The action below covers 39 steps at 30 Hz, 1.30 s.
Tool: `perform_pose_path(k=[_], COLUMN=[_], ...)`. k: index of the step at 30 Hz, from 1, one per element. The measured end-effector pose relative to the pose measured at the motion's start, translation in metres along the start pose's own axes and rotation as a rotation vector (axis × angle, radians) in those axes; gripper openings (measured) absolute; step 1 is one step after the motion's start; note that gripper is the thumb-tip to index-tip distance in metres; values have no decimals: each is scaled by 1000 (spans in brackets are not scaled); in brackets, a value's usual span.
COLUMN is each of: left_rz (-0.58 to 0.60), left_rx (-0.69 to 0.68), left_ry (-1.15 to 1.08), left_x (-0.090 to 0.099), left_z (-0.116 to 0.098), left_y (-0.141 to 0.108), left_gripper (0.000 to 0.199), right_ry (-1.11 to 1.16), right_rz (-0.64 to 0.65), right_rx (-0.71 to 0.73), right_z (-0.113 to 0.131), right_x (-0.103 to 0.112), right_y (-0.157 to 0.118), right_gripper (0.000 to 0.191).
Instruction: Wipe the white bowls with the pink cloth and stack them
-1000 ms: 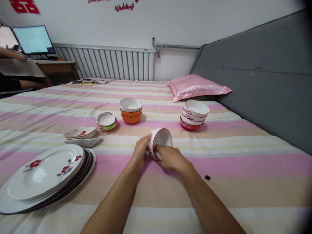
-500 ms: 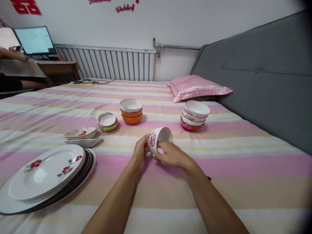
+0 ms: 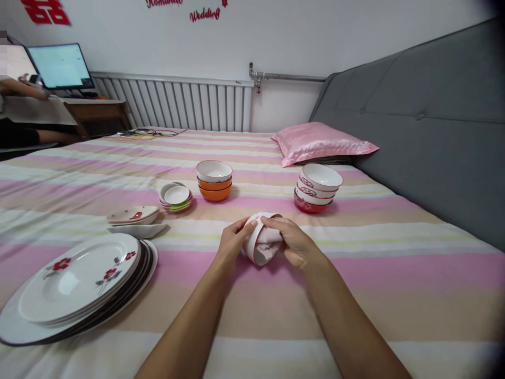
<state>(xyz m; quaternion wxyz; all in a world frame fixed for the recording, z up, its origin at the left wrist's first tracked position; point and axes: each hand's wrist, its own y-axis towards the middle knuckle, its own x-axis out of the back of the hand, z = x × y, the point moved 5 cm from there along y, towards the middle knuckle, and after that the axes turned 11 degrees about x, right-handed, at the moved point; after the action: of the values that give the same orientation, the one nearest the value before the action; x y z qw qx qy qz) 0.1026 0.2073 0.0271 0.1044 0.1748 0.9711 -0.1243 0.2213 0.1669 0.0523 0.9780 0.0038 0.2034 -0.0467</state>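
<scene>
Holding a white porcelain bowl (image 3: 250, 246) between two hands, we have it tilted in front of us, low at the striped bedsheet (image 3: 268, 316); whether it touches the sheet, we cannot tell. Our left hand (image 3: 233, 241) is grasping the left side, with the thumb near the rim, probably for making the bowl steady. Our right hand (image 3: 296, 243) is closed around the right side and presses a pale pink cloth (image 3: 270, 238) to the bowl, part of it lying inside. The opening faces toward us, perhaps because in this way the inside is easy to reach. Beyond, one bowl stack (image 3: 319, 190) stands to the right and another, orange-and-white stack (image 3: 215, 184) to the left, nested presumably to save room. The plate pile (image 3: 79, 281) lies flat at left, likely because its wide pieces need a broad support.
</scene>
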Motion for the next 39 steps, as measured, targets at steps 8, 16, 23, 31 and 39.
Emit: perform_pose_path(k=[8,16,23,31,39], left_rz=[-26,-49,-49,-86,-61], left_rx=[31,92,115,124,100], left_ry=[-55,-94,-90,-65,-75], left_x=[6,8,8,10,4], left_z=[5,11,13,13,11], left_y=[4,6,6,7,4], left_gripper=[44,46,47,48,57], right_ry=[-173,-475,-907,-1308,-1618], right_rz=[93,442,648,651,527], right_rx=[41,-17,-10,59,127], right_z=[-10,-8,-13,-16,-13], right_x=[-10,-16,-9,-11,-12], right_y=[-2,-14,-13,-11,-11], right_gripper=[41,39,36,45,43])
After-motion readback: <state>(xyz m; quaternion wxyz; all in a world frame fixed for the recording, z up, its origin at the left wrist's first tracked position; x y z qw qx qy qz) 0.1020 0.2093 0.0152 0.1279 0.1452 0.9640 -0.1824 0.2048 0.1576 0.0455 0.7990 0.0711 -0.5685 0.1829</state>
